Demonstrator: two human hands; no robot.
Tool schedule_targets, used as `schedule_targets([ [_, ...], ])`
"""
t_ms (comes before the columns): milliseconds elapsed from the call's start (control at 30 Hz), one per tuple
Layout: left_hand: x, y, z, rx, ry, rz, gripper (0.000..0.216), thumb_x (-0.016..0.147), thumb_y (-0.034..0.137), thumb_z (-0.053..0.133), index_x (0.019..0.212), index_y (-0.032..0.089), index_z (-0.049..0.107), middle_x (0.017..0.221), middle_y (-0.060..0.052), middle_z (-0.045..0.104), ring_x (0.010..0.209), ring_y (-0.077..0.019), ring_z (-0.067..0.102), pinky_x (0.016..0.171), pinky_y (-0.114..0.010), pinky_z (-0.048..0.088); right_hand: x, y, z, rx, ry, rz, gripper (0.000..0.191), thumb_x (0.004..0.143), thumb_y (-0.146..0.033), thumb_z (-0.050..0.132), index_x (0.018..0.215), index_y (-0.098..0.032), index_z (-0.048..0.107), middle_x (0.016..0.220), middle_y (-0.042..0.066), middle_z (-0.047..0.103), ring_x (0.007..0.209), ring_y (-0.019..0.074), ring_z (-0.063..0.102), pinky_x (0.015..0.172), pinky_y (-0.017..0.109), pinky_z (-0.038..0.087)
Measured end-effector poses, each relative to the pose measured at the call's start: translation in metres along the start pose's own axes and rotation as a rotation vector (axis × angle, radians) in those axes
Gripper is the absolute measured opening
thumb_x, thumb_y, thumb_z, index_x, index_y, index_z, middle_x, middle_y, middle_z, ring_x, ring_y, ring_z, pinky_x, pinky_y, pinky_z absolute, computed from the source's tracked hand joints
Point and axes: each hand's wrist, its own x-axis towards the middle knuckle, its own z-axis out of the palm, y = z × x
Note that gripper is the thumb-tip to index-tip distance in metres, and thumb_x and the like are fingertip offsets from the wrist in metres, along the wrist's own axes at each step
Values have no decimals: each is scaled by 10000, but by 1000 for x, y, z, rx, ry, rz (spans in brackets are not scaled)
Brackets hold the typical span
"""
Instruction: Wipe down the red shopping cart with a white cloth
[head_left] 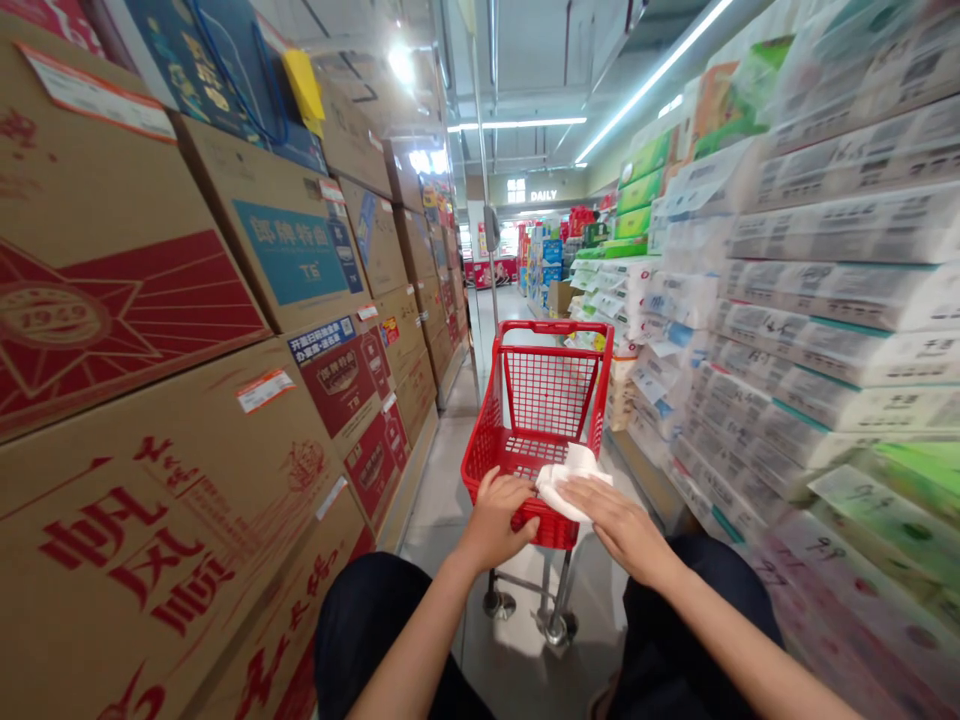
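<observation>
A small red shopping cart (480, 432) with a mesh basket stands upright between my knees, its near side toward me. My left hand (496, 520) is closed over the near rim at the left, the thumb on the outer face. A crumpled white cloth (556, 484), perhaps a paper wipe, lies over the near right corner of that rim. On top of it rests my right hand (616, 518), pressing it against the cart with the fingers together. The cloth hides part of the rim. The visible part of the basket floor holds nothing.
Stacked cardboard cartons (172, 480) rise along the left side. Wrapped packs of tissue paper (840, 310) are piled high on the right. Between them a tiled aisle runs ahead past a thin metal pole (484, 120). The cart's wheels (556, 628) stand on the floor.
</observation>
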Motion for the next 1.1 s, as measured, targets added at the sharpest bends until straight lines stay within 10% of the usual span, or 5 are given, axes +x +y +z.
schedule_targets([
  [267, -1, -9, -1, -87, 4, 37, 289, 847, 244, 642, 1135, 271, 649, 1259, -14, 682, 1328, -227, 493, 1222, -510, 128, 34, 64, -3, -13, 128, 131, 560, 946, -116, 373, 1469, -297, 458, 1477, 40, 526, 1398, 206, 439, 1165, 533, 359],
  [633, -10, -36, -30, 4, 18, -81, 244, 987, 402, 508, 883, 253, 672, 1213, 9, 704, 1304, -213, 516, 1231, -549, 75, 34, -26, 27, 28, 93, -88, 486, 947, -140, 419, 1419, -200, 516, 1384, 104, 604, 1341, 215, 500, 1137, 451, 423],
  [933, -9, -21, -23, 23, -18, -122, 328, 1008, 442, 449, 861, 255, 676, 1308, 2, 656, 1414, -252, 394, 1213, -615, -56, 59, 78, 4, -116, 109, 120, 475, 951, -123, 388, 1392, -217, 537, 1423, 94, 574, 1375, 222, 467, 1174, 539, 342],
  [1100, -6, -44, -23, -10, -36, -102, 377, 1030, 411, 399, 851, 257, 693, 1360, 20, 626, 1495, -239, 253, 1198, -624, -103, 59, 55, 12, -110, 166, 87, 438, 932, -113, 413, 1329, -192, 581, 1380, 106, 601, 1350, 234, 491, 1166, 517, 372],
])
